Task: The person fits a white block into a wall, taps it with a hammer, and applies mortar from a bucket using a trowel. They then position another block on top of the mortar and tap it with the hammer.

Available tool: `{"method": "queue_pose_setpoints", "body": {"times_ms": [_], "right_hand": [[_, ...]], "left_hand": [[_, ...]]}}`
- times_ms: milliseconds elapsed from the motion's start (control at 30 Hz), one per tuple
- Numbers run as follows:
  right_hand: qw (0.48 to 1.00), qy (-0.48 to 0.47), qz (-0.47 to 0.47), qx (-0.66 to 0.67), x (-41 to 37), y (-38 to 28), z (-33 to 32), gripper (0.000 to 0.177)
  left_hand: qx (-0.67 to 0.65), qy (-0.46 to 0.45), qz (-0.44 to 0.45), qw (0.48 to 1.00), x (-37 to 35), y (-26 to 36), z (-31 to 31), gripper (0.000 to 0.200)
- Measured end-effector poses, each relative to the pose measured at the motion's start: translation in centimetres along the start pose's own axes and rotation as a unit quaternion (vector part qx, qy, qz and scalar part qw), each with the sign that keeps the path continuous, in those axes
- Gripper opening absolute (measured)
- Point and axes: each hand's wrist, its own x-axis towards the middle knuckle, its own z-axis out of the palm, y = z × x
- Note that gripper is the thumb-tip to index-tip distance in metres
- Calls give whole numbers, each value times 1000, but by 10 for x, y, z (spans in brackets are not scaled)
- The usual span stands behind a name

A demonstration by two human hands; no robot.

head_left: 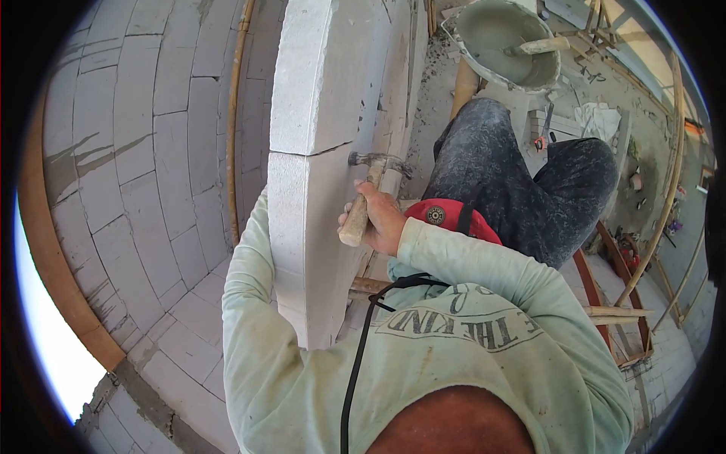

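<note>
My right hand is wrapped round the pale wooden handle of a hammer. The hammer's dark metal head is close against the side face of a white block wall, near the joint between an upper block and a lower block. A dark crack-like gap runs along that joint. My left arm, in a pale green sleeve, reaches behind the lower block, which hides the left hand completely.
A bucket of wet grey mortar stands at the upper right, with a trowel in it. Beyond my knees lie a white cloth and stacked blocks. Bamboo poles slant at the right. Another block wall rises at the left.
</note>
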Motion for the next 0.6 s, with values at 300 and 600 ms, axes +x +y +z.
{"method": "queue_pose_setpoints", "body": {"times_ms": [300, 600], "right_hand": [[999, -8, -12, -48, -4, -9, -6, 31], [991, -14, -28, -126, -28, -18, 0, 29]], "left_hand": [[-14, 7, 11, 1000, 13, 2, -2, 72], [-100, 247, -46, 963, -126, 125, 6, 86]]}}
